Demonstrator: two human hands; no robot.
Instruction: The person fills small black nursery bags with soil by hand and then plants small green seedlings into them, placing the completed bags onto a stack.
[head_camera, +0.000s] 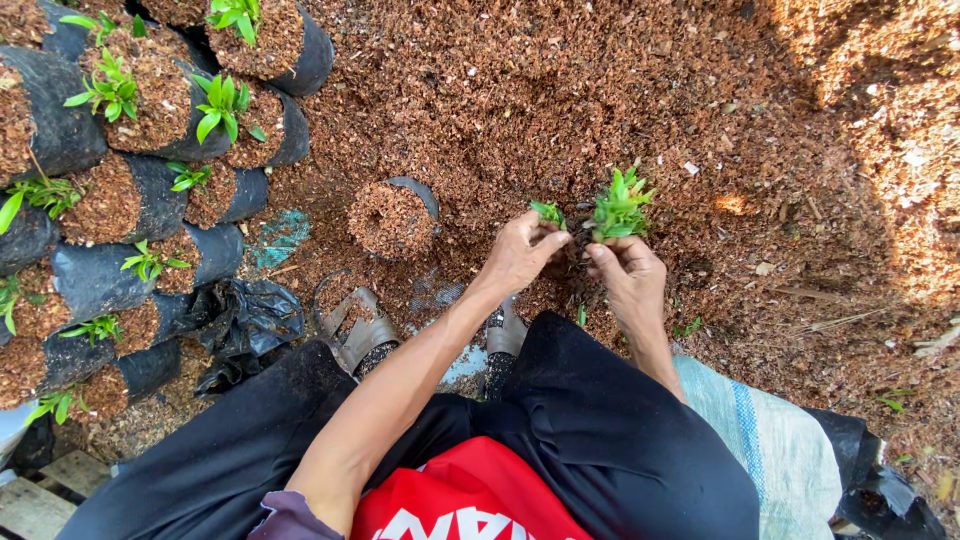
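Observation:
My left hand (517, 255) pinches a small green seedling (547, 212) by its base, just above the brown husk pile (560, 90). Right beside it, my right hand (628, 272) grips a larger leafy seedling (620, 205). Both hands nearly touch, fingers closed around the stems, and the roots between them are hidden. A filled black grow bag (390, 218) without a plant stands a little to the left of my left hand.
Rows of black grow bags (150, 110) with seedlings lie stacked at the left. Empty black bags (245, 320) lie crumpled near my sandalled feet (350, 330). A woven sack (775, 440) lies at my right thigh.

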